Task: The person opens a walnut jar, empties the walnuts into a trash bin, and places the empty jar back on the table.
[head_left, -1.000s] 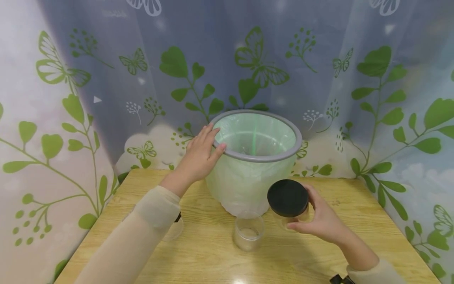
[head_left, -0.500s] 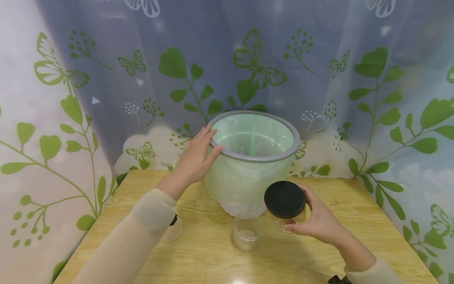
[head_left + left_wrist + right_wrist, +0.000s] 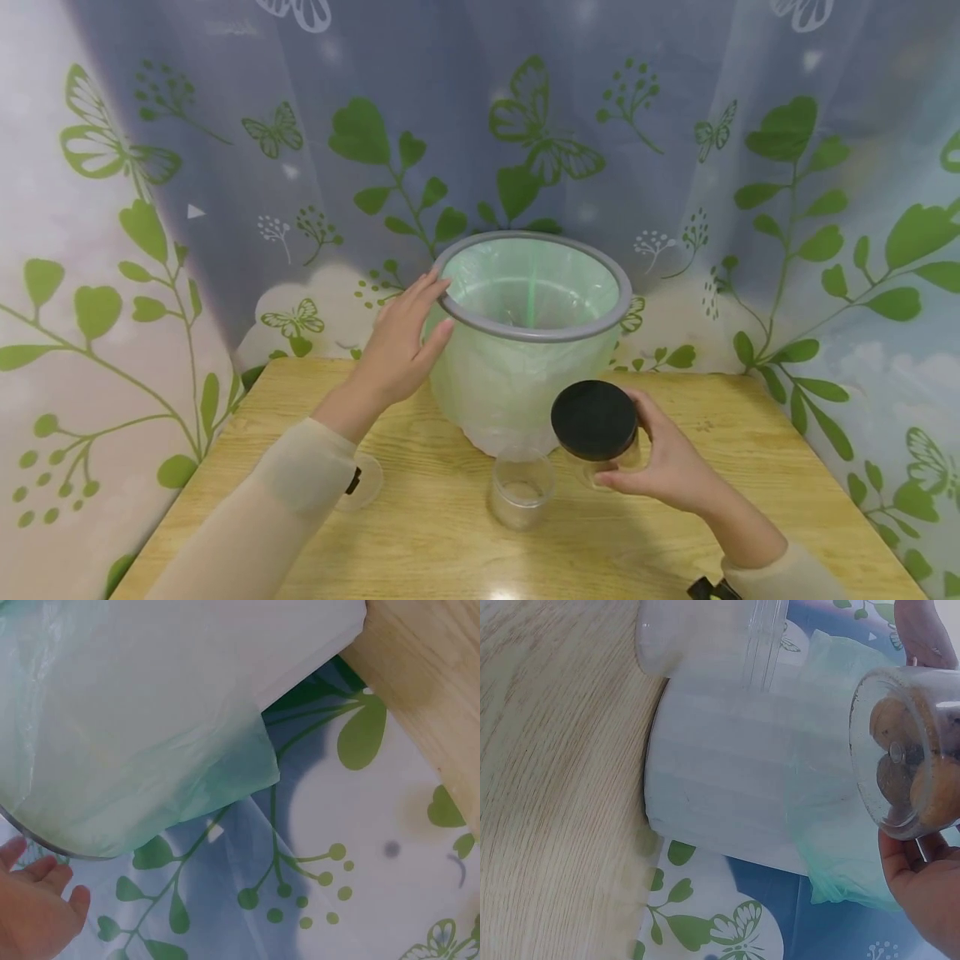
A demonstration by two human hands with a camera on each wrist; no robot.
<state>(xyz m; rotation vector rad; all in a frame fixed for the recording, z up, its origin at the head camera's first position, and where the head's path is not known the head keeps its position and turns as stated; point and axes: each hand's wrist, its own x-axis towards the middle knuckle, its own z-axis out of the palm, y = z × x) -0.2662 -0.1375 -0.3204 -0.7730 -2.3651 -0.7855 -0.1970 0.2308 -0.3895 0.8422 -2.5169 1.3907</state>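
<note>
My right hand (image 3: 670,462) grips a clear jar with a black lid (image 3: 594,419), held up in front of the bin. In the right wrist view the jar (image 3: 866,761) shows several round brown things inside, their kind unclear. My left hand (image 3: 397,346) is at the left side of the bin's grey rim (image 3: 525,333), fingers extended; whether the fingertips still touch it I cannot tell. A pale green plastic liner (image 3: 517,383) covers the bin. Below it on the table stands an open clear jar (image 3: 522,493).
A clear round item (image 3: 370,483) lies on the wooden table (image 3: 420,550), partly hidden by my left sleeve. Behind the bin hangs a curtain (image 3: 420,67) printed with leaves and butterflies, which also runs down both sides of the table.
My left hand has drawn back to the left, its thumb coming away from the bin's rim. The right hand keeps holding the lidded jar, shifted slightly left in view.
</note>
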